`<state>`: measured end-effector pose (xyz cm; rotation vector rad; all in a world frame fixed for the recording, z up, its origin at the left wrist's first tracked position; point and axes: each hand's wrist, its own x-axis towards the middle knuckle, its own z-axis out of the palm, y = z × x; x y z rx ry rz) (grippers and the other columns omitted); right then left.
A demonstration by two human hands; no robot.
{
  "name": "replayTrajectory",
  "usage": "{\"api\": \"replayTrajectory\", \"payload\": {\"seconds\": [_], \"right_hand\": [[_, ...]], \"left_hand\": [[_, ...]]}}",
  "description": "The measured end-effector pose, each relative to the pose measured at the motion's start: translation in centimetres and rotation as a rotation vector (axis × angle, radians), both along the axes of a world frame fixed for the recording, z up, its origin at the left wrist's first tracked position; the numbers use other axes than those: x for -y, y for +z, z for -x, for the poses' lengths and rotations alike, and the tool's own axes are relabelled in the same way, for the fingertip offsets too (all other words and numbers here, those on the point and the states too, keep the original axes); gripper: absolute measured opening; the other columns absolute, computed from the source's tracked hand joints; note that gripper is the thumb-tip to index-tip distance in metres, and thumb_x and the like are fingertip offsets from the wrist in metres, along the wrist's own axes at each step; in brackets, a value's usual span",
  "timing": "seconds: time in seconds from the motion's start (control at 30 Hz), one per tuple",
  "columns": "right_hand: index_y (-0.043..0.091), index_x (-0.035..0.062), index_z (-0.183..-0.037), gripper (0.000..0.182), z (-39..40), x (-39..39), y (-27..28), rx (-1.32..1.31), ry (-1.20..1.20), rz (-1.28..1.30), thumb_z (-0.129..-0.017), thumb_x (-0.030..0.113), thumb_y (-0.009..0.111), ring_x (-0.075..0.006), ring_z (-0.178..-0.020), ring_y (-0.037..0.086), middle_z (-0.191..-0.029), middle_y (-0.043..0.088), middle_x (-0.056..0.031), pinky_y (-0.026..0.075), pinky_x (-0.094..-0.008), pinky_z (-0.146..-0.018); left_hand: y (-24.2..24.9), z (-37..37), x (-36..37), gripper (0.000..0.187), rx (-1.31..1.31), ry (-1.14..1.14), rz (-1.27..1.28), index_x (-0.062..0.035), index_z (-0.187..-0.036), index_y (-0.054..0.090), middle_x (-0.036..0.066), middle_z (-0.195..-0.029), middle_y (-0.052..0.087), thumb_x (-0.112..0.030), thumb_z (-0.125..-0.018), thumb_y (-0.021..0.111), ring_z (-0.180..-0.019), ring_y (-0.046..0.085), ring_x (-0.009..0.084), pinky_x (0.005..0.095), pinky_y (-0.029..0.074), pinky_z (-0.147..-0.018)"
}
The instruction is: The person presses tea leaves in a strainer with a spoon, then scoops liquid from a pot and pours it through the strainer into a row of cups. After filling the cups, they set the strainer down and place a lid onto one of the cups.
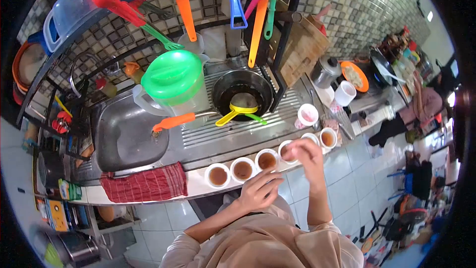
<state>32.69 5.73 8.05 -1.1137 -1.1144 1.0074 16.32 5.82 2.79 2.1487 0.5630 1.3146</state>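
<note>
A row of white cups stands along the counter's front edge, with brown liquid in a left cup, a second cup and a third cup. My left hand is just in front of the third cup, its fingers apart and nothing seen in them. My right hand is over the cups farther right and partly hides them; its fingers are bent, and what they hold, if anything, is too small to make out. At the right end sits another filled cup. Behind the row is a white tub with pink contents.
Left are a sink and a red cloth. Behind the cups stand a green-lidded pitcher and a pot with a yellow strainer. Utensils hang overhead. A person is at the far right by the stove.
</note>
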Motion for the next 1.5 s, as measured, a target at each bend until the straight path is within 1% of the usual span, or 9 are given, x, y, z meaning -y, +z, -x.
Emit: {"api": "replayTrajectory", "payload": {"seconds": [0.07, 0.1, 0.13, 0.27, 0.37, 0.53, 0.7, 1.0, 1.5], "right_hand": [[0.059, 0.0005, -0.089, 0.014, -3.6, -2.6, 0.3, 0.179, -0.054, -0.011, -0.079, 0.01, 0.058, -0.0179, -0.077, 0.058, -0.086, 0.059, -0.0071, 0.045, -0.0256, -0.068], [0.059, 0.0024, -0.089, 0.015, -5.2, -3.9, 0.5, 0.515, -0.164, -0.073, -0.076, 0.01, 0.059, -0.0215, -0.08, 0.057, -0.089, 0.058, -0.0083, 0.044, -0.0285, -0.07], [0.06, 0.0043, -0.089, 0.017, -6.8, -4.7, 0.5, 0.849, -0.282, -0.137, -0.072, 0.009, 0.06, -0.0251, -0.083, 0.056, -0.091, 0.056, -0.0094, 0.044, -0.0315, -0.072], [0.062, 0.0086, -0.088, 0.022, -12.5, -6.2, -2.7, 1.099, -0.281, -0.114, -0.065, 0.01, 0.063, -0.0289, -0.093, 0.05, -0.1, 0.052, -0.0104, 0.041, -0.0383, -0.076], [0.065, 0.011, -0.085, 0.023, -14.4, -6.5, -3.4, 1.293, -0.115, -0.058, -0.062, 0.013, 0.065, -0.0263, -0.102, 0.045, -0.109, 0.049, -0.0075, 0.038, -0.0403, -0.077], [0.065, 0.0123, -0.085, 0.024, -16.3, -7.5, -4.5, 1.314, 0.058, -0.077, -0.06, 0.014, 0.067, -0.0245, -0.103, 0.046, -0.11, 0.049, -0.0058, 0.037, -0.041, -0.079], [0.067, 0.0108, -0.081, 0.02, -17.2, -8.5, -5.8, 1.179, 0.21, 0.005, -0.061, 0.013, 0.066, -0.0235, -0.086, 0.055, -0.089, 0.061, -0.006, 0.039, -0.0375, -0.079], [0.065, 0.0051, -0.081, 0.02, -17.7, -8.9, -5.6, 1.192, 0.245, -0.093, -0.065, 0.016, 0.06, -0.028, -0.076, 0.058, -0.081, 0.063, -0.0112, 0.041, -0.0389, -0.077], [0.064, 0.0063, -0.08, 0.017, -17.6, -9.3, -5.6, 1.154, 0.28, -0.117, -0.069, 0.018, 0.057, -0.0308, -0.071, 0.057, -0.073, 0.06, -0.0123, 0.043, -0.0403, -0.07]], "left_hand": [[0.9, -2.6, -1.0, 0.016, -0.119, 0.001, 0.024, -0.0019, -0.087, 0.061, 0.011, -0.101, 0.055, -0.006, -0.071, 0.057, -0.106, 0.049, 0.0296, 0.0405, 0.043, -0.085], [1.4, -4.1, -1.4, 0.016, -0.112, 0.017, 0.015, -0.0019, -0.087, 0.061, 0.011, -0.101, 0.055, -0.006, -0.071, 0.057, -0.106, 0.049, 0.0296, 0.0405, 0.043, -0.085], [1.9, -5.6, -1.8, 0.02, -0.247, 0.035, -0.008, -0.0026, -0.091, 0.059, 0.012, -0.107, 0.052, -0.013, -0.074, 0.057, -0.111, 0.043, 0.0305, 0.0476, 0.035, -0.089], [1.1, -11.1, -2.9, 0.038, -0.54, 0.121, -0.03, -0.0066, -0.107, 0.053, 0.017, -0.123, 0.04, -0.034, -0.08, 0.054, -0.122, 0.031, 0.0327, 0.0633, 0.012, -0.093], [0.7, -13.7, -3.7, 0.043, -0.626, 0.178, -0.026, -0.0062, -0.109, 0.051, 0.019, -0.122, 0.04, -0.038, -0.08, 0.051, -0.121, 0.032, 0.0333, 0.0659, 0.01, -0.092], [-0.5, -16.3, -4.4, 0.047, -0.656, 0.228, 0.011, -0.002, -0.105, 0.053, 0.02, -0.119, 0.043, -0.042, -0.08, 0.05, -0.119, 0.033, 0.0342, 0.068, 0.008, -0.09], [-0.6, -17.3, -4.3, 0.049, -0.715, 0.259, 0.087, -0.0011, -0.104, 0.053, 0.02, -0.118, 0.043, -0.043, -0.08, 0.048, -0.119, 0.033, 0.0346, 0.069, 0.007, -0.089], [-1.6, -18.0, -4.4, 0.053, -0.747, 0.326, 0.068, -0.0023, -0.107, 0.053, 0.019, -0.118, 0.045, -0.047, -0.08, 0.047, -0.119, 0.034, 0.0328, 0.0681, 0.004, -0.091], [-1.2, -18.3, -4.3, 0.052, -0.749, 0.34, 0.062, -0.0053, -0.111, 0.051, 0.018, -0.125, 0.039, -0.048, -0.08, 0.046, -0.122, 0.031, 0.0332, 0.0685, 0.002, -0.09]]}}
